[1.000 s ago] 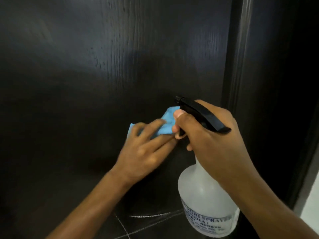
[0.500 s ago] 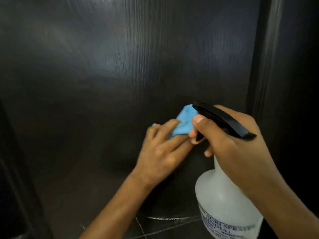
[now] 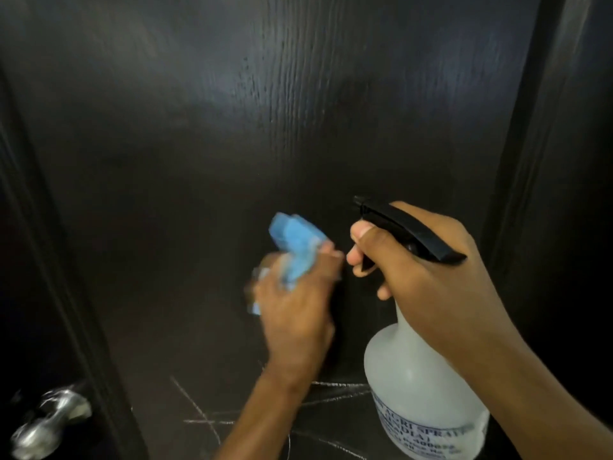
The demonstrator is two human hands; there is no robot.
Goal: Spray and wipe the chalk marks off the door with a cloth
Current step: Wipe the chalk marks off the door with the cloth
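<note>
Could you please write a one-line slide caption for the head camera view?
Left hand wipes dark door with blue cloth; right hand holds spray bottle; chalk marks remain below.

The cloth sat against the door, left of the spray bottle. Chalk marks lay below the cloth, and the door handle was at far lower left.

Operator body: 2 bare hands and forearms

Left hand and right hand carry no gloves, rings or watch. Both forearms are bare to the frame edge, with no sleeve in view. The left hand is motion-blurred; nail detail indistinct.
</note>
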